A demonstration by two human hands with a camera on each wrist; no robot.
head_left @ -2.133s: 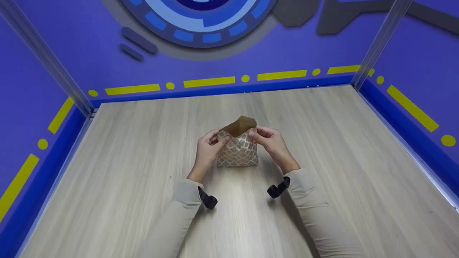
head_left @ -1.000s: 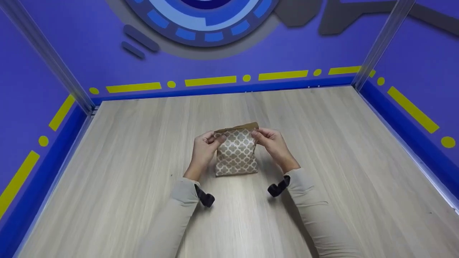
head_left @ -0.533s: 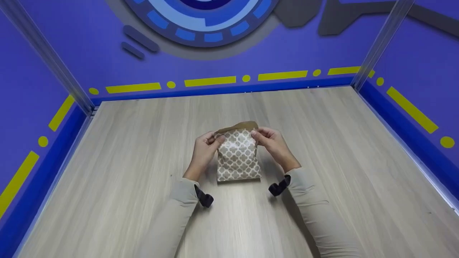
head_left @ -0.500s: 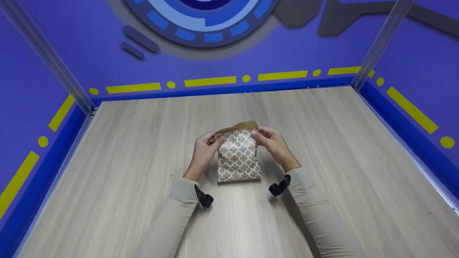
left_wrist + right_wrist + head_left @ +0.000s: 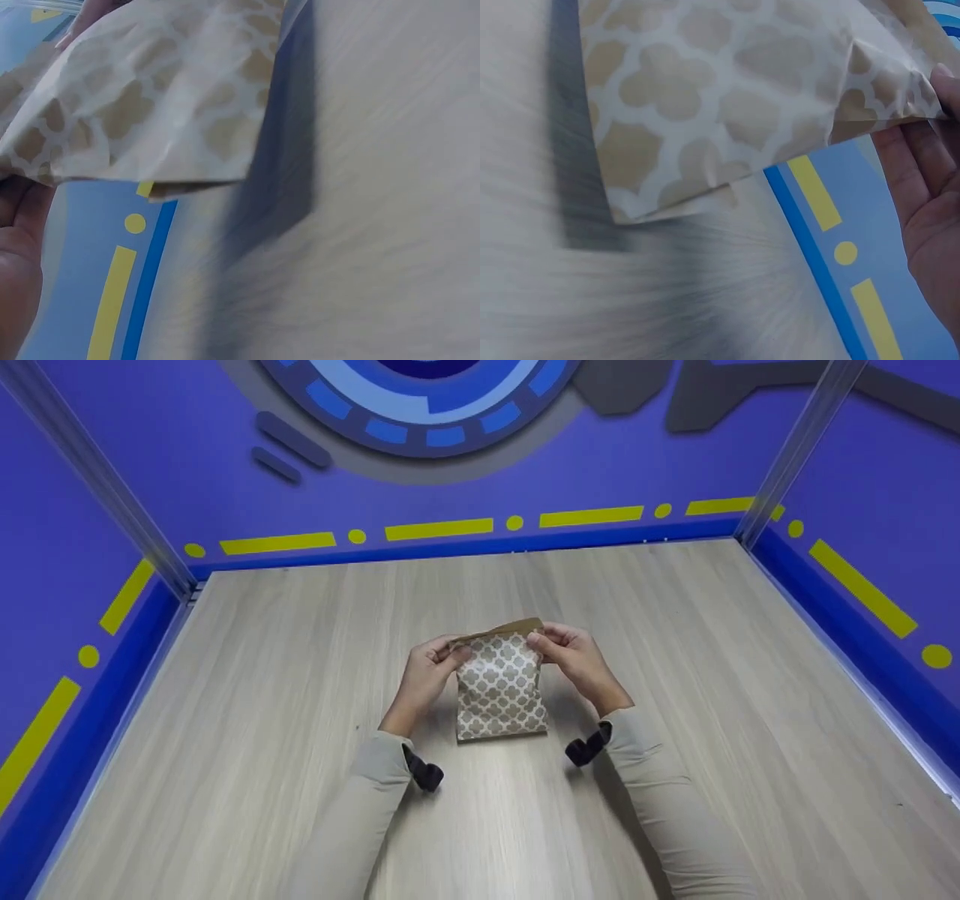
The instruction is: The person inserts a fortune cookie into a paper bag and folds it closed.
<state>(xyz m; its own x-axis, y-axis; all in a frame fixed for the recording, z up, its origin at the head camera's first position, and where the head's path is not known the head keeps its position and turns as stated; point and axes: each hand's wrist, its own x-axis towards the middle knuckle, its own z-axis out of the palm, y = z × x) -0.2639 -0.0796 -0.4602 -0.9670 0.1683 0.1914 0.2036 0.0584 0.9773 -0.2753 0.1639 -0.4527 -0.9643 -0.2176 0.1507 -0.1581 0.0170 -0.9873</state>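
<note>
A small brown paper bag [image 5: 501,686] with a white lattice pattern is held up between both hands over the table. My left hand [image 5: 427,675] pinches its upper left edge, thumb in front and fingers behind. At the upper right edge my right hand [image 5: 581,660] pinches it the same way. The bag's plain brown back rim rises a little above the patterned front, and its mouth looks nearly flat. What lies inside is hidden. In the left wrist view the bag [image 5: 150,97] hangs with its bottom edge near the table; the right wrist view shows the bag [image 5: 712,97] creased near the fingers.
The wood-grain table [image 5: 262,697] spreads out around the hands. A purple-blue wall [image 5: 450,502] with yellow marks borders it at the back, and similar panels stand at the left and right. Black straps [image 5: 425,771] sit on the wrists.
About two seconds ago the bag's mouth gaped wide; now it is nearly flat. The bag's bottom has swung toward me, so more of its front shows. Both hands keep their grip.
</note>
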